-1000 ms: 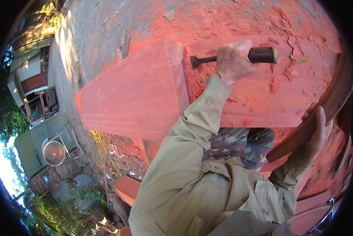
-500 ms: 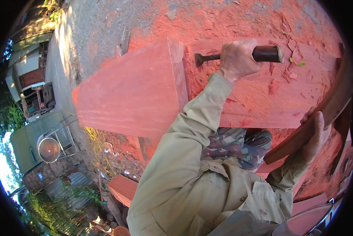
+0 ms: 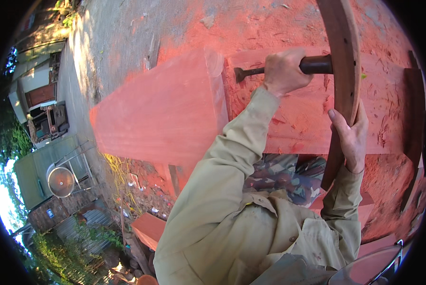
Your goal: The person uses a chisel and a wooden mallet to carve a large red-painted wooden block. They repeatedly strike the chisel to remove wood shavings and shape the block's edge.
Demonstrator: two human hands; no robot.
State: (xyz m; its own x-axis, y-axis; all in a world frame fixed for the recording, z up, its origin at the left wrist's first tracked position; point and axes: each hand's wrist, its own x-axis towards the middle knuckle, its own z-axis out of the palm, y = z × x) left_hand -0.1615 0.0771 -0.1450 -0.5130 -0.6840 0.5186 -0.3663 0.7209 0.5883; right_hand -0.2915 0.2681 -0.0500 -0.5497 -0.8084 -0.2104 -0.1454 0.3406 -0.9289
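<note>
My left hand is wrapped round the dark handle of a chisel, its flared metal blade lying leftward. The blade end is close to the step where a thick, tapered red wood block rises above a lower wooden face strewn with chips and dust. In my right hand is a long curved piece of brown wood, gripped below its middle. It stands across the butt end of the chisel handle, hiding that end; the two seem to meet there.
Red sawdust covers the ground around the block. A dark plank stands at the right end. Lower left are a red wood offcut, yellow fibres and a round pan-like object on a metal frame.
My right hand has swung the curved wood left and upward, from the right side to the chisel's butt. My left hand and the chisel have stayed almost in place.
</note>
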